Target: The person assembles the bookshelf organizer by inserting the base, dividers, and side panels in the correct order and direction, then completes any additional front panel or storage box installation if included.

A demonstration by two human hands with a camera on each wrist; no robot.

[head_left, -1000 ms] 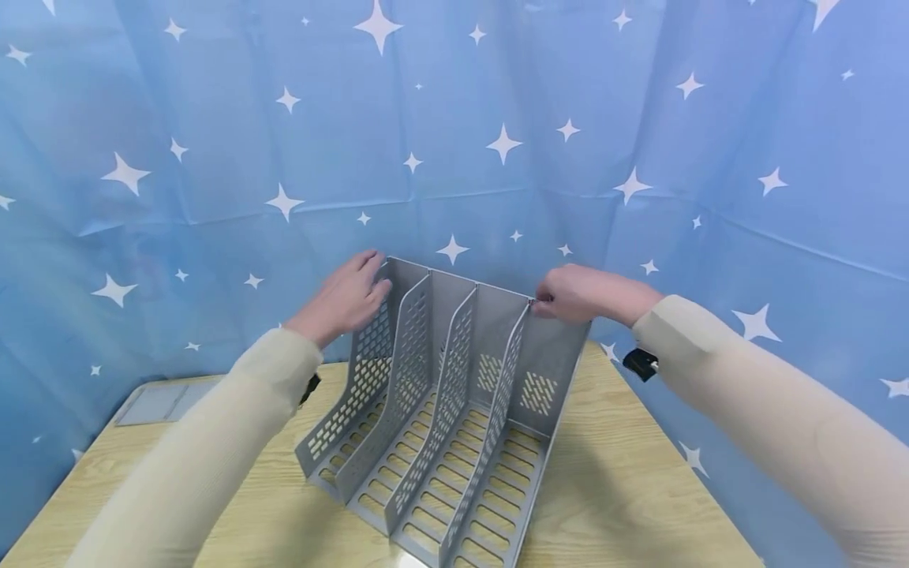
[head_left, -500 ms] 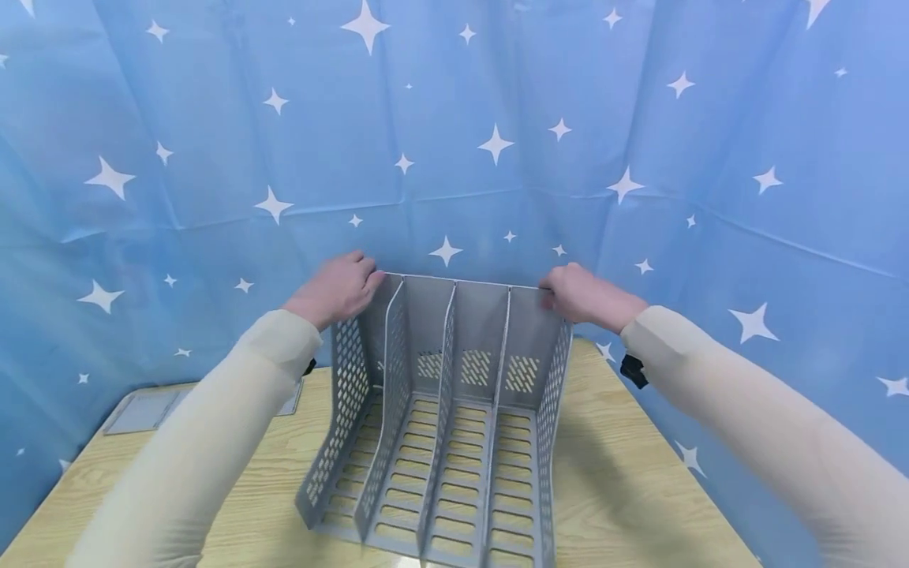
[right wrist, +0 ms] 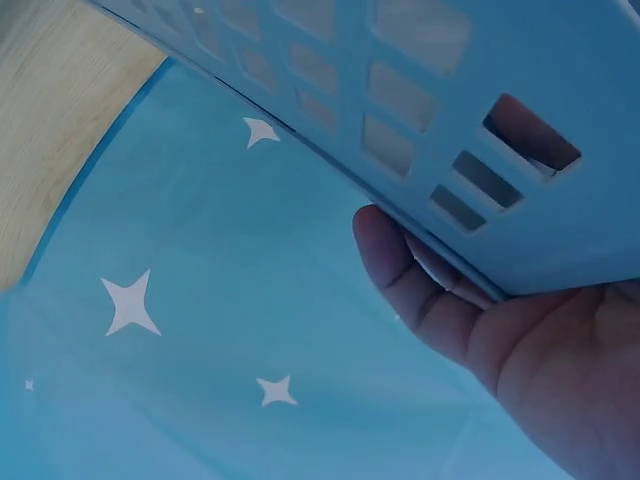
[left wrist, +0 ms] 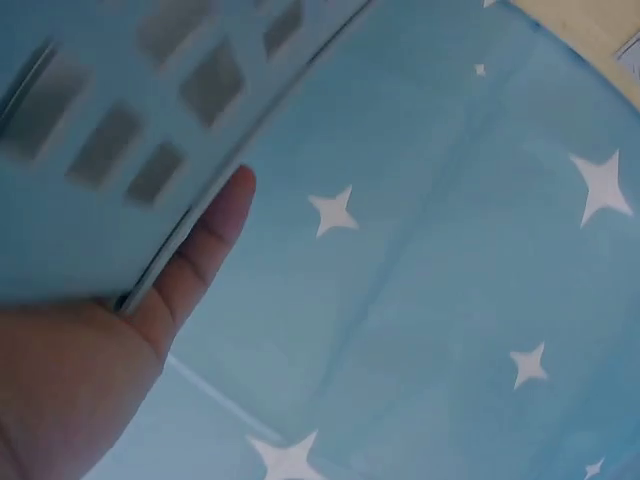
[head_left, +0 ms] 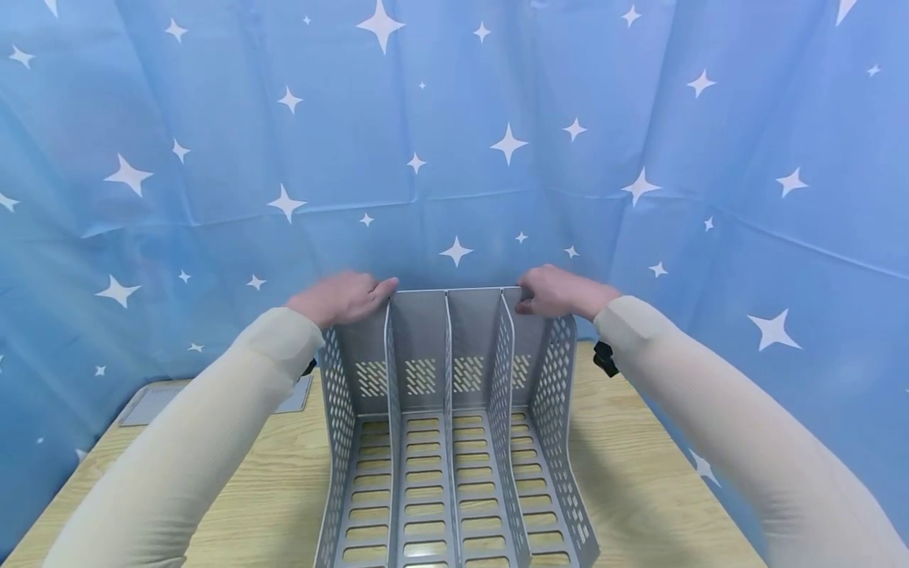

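Note:
A grey file rack point(head_left: 419, 331) with upright dividers and a slotted base faces the head camera over the wooden table. At the top of its back panel, on the left, my left hand point(head_left: 344, 298) grips the edge, thumb in front. My right hand point(head_left: 557, 290) holds the same edge near the right corner. In the left wrist view, the fingers of the left hand point(left wrist: 80, 375) reach behind the perforated panel point(left wrist: 90, 240). The right wrist view has the right hand point(right wrist: 560, 370) curled round the panel's edge point(right wrist: 570, 230).
Flat grey panels point(head_left: 151, 404) lie on the wooden table point(head_left: 639, 473) at the back left, partly behind the left sleeve point(head_left: 192, 426). A blue curtain point(head_left: 454, 158) with white stars hangs behind and to the right of the table.
The rack has turned from an angled stance to face the camera squarely, its front edge swinging right. Both hands have kept hold of its top edge.

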